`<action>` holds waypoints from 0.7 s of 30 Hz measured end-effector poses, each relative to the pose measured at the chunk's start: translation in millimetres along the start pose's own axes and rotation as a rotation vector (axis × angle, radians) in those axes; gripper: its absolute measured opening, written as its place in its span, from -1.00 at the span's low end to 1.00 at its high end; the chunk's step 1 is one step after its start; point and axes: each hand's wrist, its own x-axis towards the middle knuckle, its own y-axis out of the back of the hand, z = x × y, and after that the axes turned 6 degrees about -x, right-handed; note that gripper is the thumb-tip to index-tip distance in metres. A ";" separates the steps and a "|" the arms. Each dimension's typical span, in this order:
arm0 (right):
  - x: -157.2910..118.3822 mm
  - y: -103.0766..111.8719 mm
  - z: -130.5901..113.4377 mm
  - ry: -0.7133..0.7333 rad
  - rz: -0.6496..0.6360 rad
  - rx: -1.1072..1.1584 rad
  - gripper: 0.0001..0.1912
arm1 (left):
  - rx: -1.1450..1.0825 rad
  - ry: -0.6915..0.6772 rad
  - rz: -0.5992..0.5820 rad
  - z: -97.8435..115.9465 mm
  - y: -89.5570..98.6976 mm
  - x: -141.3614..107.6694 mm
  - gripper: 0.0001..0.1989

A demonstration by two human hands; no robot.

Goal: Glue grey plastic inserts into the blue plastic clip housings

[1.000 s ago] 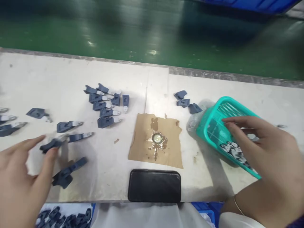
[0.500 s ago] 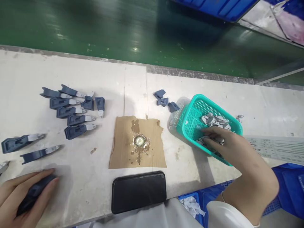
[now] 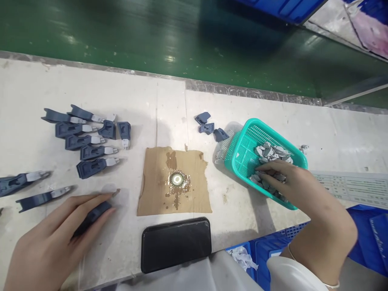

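My left hand (image 3: 72,226) is closed around a dark blue plastic part (image 3: 92,218), low over the white table. Inside the green basket (image 3: 239,171), the fingertips of my right hand (image 3: 277,176) are pressed together among small grey plastic pieces (image 3: 269,152); whatever they pinch is hidden. Several blue parts with light grey ends (image 3: 93,167) lie at the left of the table. Three loose blue parts (image 3: 207,128) lie left of the basket. Between the hands sits a piece of cardboard (image 3: 154,194) with a wet round cap-like disc (image 3: 177,179) on it.
A black phone (image 3: 176,244) lies at the table's front edge. Right of the basket is a printed sheet (image 3: 354,188). Blue crates (image 3: 266,258) stand below the front edge, and a green surface (image 3: 121,36) runs behind the table.
My left hand has moved right and slightly up with the blue part, toward the cardboard. My right hand has stayed in the basket. The view has shifted slightly.
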 end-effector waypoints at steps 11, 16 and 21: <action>-3.1 2.4 -3.8 0.036 0.048 0.041 -0.81 | -0.035 -0.095 -0.005 -2.7 1.7 3.2 -0.67; -12.1 1.5 -25.7 -0.051 0.232 0.431 -0.93 | 0.000 -0.101 -0.027 8.4 -4.7 0.0 -0.63; -9.5 -4.6 -48.9 0.231 0.254 0.959 -0.79 | -0.061 -0.025 0.056 28.0 -2.6 6.2 -0.70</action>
